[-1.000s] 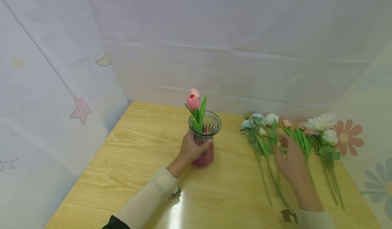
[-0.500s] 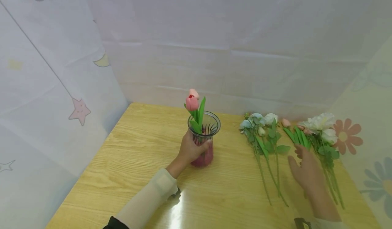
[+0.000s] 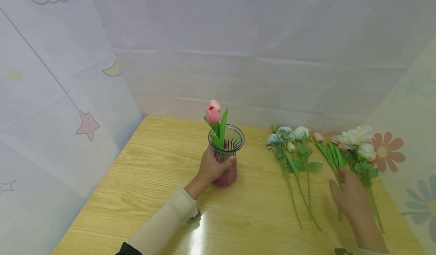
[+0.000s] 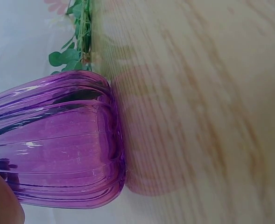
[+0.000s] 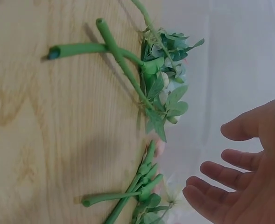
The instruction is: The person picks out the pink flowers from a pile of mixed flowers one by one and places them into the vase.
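Note:
A ribbed glass vase (image 3: 226, 175), clear grey at its rim and pink-purple below, stands upright on the wooden table. My left hand (image 3: 211, 166) grips its side, with the thumb round the front. Pink tulips (image 3: 213, 116) with green leaves stick up from the vase, leaning left. In the left wrist view the purple vase (image 4: 67, 144) rests on its base. My right hand (image 3: 354, 196) is over the stems at the right, fingers spread and holding nothing. Just beyond its fingertips lie more pink tulips with green leaves (image 3: 335, 154). The right wrist view shows green stems (image 5: 114, 198) beside the relaxed fingers (image 5: 221, 175).
Pale blue and white flowers (image 3: 282, 135) with long stems lie between the vase and my right hand. White flowers (image 3: 355, 136) lie at the far right. A white printed cloth (image 3: 218, 73) hangs behind the wooden table (image 3: 153, 164).
My right hand has moved right and toward me, away from the blue and white flowers to the stems of the tulips. My left hand still grips the vase.

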`<state>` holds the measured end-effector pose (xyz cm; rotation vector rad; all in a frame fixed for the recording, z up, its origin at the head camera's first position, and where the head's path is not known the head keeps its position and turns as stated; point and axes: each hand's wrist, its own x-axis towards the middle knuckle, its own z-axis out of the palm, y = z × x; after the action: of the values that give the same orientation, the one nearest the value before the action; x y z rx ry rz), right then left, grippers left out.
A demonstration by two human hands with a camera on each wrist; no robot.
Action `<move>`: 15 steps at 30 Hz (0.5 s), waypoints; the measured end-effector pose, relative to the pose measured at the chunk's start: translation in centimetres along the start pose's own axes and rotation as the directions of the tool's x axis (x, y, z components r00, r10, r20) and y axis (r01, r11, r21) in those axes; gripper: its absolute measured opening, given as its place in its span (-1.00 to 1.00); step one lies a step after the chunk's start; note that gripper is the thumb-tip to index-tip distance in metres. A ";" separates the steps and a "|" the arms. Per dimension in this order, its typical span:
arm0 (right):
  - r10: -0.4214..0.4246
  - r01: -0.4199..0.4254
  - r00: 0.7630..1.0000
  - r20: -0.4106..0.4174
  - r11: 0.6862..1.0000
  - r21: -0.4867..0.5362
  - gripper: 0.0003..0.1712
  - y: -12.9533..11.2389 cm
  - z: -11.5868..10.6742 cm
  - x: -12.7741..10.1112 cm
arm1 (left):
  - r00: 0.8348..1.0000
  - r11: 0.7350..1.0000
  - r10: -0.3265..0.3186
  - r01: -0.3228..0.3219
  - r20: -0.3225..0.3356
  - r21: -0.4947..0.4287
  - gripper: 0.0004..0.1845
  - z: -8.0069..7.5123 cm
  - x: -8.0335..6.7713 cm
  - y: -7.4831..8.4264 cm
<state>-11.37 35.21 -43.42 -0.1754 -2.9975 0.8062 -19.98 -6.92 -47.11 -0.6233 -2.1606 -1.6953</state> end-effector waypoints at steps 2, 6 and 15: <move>-0.009 0.009 1.000 -0.013 1.000 -0.019 -0.23 0.4 0.0 0.0 | 1.000 1.000 0.000 0.000 0.001 -0.002 -0.21 0.0 0.0 0.0; -0.018 0.016 1.000 -0.023 0.998 -0.066 -0.26 1.3 -0.1 0.0 | 1.000 1.000 0.005 -0.005 0.004 -0.009 -0.21 0.0 0.0 0.0; 0.004 -0.004 1.000 0.007 0.995 -0.095 -0.28 2.5 -0.2 0.1 | 1.000 0.999 0.025 -0.025 0.004 -0.029 -0.20 0.0 0.1 -0.1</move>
<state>-11.25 37.44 -44.49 -0.1815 -3.0451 0.6669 -20.14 -6.96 -47.13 -0.6597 -2.1260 -1.7169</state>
